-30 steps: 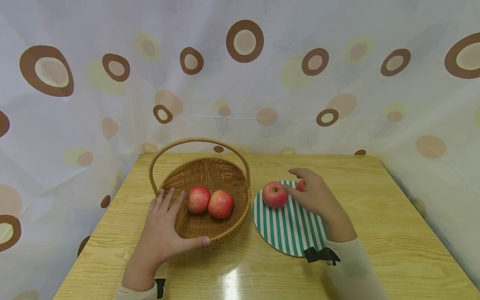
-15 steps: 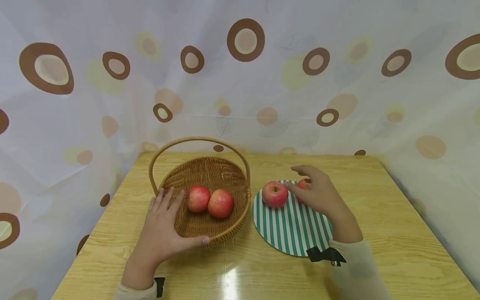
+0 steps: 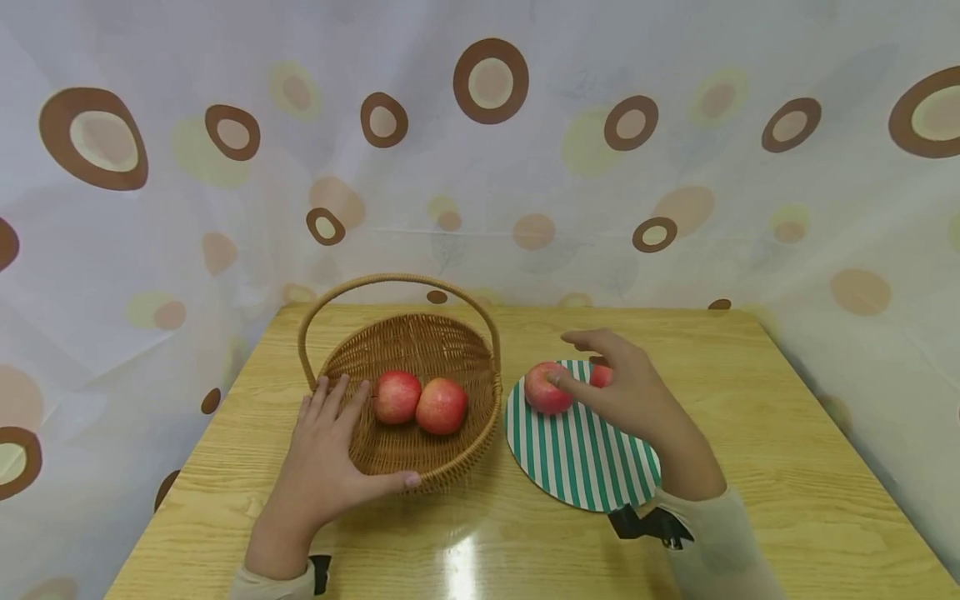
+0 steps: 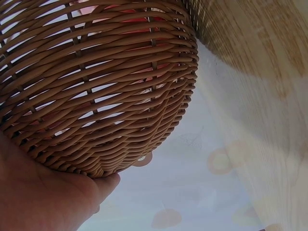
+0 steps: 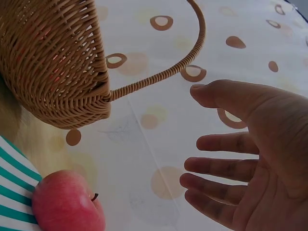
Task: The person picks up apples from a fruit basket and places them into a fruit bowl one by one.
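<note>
My left hand lies with spread fingers against the left and near rim of a wicker basket, thumb along the front edge. Inside the basket two red apples, a left apple and a right apple, sit side by side. My right hand hovers over a round plate with green and white stripes. Its fingers are stretched out and hold nothing, as the right wrist view confirms. One apple on the plate is overlapped by the thumb in the head view; another apple is mostly hidden behind the hand.
The basket's arched handle stands up over its opening. Everything rests on a light wooden table. A pale curtain with brown and yellow circles hangs round the back and sides.
The right hand shifted slightly right, then back left, so its thumb now overlaps the nearer plate apple. The left hand, basket and apples have stayed in place.
</note>
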### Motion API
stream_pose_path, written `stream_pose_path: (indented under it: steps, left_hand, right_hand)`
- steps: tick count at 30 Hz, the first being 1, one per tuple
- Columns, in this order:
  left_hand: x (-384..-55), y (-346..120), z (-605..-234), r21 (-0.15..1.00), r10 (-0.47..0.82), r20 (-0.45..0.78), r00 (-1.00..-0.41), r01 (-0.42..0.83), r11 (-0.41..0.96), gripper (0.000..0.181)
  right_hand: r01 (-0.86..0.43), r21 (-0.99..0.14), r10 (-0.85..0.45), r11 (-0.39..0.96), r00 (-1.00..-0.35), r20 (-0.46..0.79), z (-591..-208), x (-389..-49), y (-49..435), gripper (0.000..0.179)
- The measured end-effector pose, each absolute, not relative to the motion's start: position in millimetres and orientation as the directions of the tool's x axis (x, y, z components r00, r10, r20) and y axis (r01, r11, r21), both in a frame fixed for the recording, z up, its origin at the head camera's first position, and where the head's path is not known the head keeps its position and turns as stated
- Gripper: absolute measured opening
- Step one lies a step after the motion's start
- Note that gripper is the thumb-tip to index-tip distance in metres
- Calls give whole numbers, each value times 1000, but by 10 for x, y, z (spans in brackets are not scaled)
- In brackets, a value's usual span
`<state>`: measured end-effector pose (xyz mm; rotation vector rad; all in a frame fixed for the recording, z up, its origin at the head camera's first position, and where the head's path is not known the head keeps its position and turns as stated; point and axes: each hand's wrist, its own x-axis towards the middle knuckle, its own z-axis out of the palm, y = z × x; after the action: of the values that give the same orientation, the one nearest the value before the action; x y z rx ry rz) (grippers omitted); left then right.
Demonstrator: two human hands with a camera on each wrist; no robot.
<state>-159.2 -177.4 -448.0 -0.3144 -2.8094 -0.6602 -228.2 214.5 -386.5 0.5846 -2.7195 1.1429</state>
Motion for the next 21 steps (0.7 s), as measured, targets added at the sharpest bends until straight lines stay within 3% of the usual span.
stream_pose_path:
  steps: [8,21]
  left_hand:
    - [-1597,-1774,-4485,417,160,271,-949,265,869,135]
    - [-1590,-1767,-4460,416,162,277,-947,270,868,136]
  right_hand:
    - [-506,-678,-372,533,-860,349,-3824,-2229,2028,52]
    - [-573,-676,-434,463,-812,390,-3798,-2164,1707,59]
